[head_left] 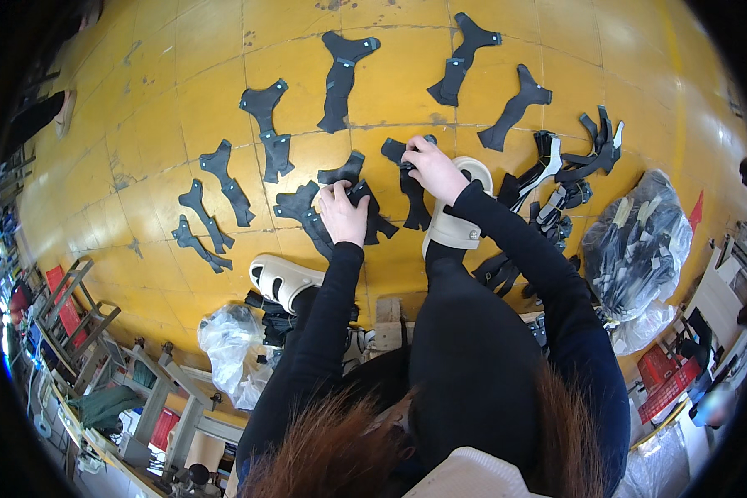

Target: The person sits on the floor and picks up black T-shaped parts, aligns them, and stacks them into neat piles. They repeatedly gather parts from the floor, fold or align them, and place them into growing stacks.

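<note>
Black Y-shaped fabric pieces with small pale tags lie on the yellow floor in front of me. My left hand (343,214) is curled down onto a cluster of them, its fingers closed at the edge of one dark piece (375,217). Another piece (304,206) lies beside it on the left. Further right and a little farther off, my right hand (434,169) pinches the upper part of a black fabric piece (413,199), whose lower end rests on the floor. The fingertips of both hands are partly hidden against the dark material.
Several similar pieces (338,83) are spread in an arc farther out. At the right lie loose black straps (548,158) and a clear plastic bag (639,241) full of dark parts. A plastic bag (231,336) sits near my left cream clog (284,278). Wooden frames (162,398) stand lower left.
</note>
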Demonstrator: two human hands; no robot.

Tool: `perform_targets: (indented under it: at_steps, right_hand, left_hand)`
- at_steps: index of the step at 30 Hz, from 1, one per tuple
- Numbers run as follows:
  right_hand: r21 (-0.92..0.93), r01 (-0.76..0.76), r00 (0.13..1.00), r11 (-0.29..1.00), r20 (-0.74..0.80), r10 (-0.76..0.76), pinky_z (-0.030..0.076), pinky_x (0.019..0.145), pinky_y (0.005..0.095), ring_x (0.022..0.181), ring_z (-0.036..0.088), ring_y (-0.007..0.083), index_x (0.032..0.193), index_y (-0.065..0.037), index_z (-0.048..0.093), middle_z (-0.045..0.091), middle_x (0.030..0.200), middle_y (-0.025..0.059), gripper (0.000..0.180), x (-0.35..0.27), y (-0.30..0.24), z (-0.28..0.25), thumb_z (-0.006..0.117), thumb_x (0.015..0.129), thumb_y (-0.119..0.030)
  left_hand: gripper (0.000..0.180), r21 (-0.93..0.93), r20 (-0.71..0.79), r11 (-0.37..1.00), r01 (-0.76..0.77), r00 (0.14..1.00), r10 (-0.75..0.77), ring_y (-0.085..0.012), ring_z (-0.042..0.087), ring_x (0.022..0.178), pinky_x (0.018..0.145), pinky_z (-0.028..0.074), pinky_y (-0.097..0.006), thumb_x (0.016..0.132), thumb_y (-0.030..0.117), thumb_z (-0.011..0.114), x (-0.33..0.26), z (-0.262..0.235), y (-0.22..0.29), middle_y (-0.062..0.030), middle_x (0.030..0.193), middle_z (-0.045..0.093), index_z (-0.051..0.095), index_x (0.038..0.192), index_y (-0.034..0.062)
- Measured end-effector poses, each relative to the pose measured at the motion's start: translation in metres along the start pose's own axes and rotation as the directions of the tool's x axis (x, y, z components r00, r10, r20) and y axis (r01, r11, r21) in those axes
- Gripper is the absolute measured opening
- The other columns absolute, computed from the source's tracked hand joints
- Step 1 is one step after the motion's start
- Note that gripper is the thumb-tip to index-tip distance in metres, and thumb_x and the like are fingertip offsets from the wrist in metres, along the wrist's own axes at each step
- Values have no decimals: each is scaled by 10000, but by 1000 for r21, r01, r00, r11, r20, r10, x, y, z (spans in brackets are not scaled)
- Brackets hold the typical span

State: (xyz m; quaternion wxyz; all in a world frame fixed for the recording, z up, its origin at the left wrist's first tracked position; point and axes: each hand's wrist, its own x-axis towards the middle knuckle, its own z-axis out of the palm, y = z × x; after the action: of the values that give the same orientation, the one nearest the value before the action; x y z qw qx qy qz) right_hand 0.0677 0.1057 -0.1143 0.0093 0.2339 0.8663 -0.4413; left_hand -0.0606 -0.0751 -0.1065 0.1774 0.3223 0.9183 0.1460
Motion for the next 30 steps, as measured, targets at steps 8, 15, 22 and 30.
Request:
perform_targets:
  at_steps: [8,15,22,30]
  right_hand:
    - [-105,-126,992,987,-35,123,466,837,398,939,558,329,929,-13,607,532,970,141,243,1,-1,12,705,707,-22]
    - [178,-276,950,945,201,239,486,846,362,929,624,311,979,-8,664,659,939,162,305,11,15,-36,732,713,-140]
    - [170,-350,935,921,118,334,494,802,334,901,639,277,1086,47,634,666,969,182,458,59,46,-131,709,772,-277]
    - [-191,-217,932,957,-331,145,453,936,367,1063,552,331,1117,-21,615,551,1122,156,479,86,112,-110,770,712,-223]
  left_hand:
    - [489,32,28,975,218,975,-219,-308,540,985,795,432,-422,638,213,824,-9,7,5,-90,998,531,532,1015,105]
    - [305,-152,108,987,58,993,-42,-271,549,816,745,452,-377,641,109,808,3,5,-15,-83,830,537,560,814,67]
    - [201,-548,411,820,164,907,94,-100,508,643,612,445,-253,724,51,741,22,-1,-36,-7,728,554,591,853,13]
    - [231,-522,674,719,459,739,18,-99,582,708,640,471,-237,763,87,726,92,-63,-77,-30,798,613,599,937,4]
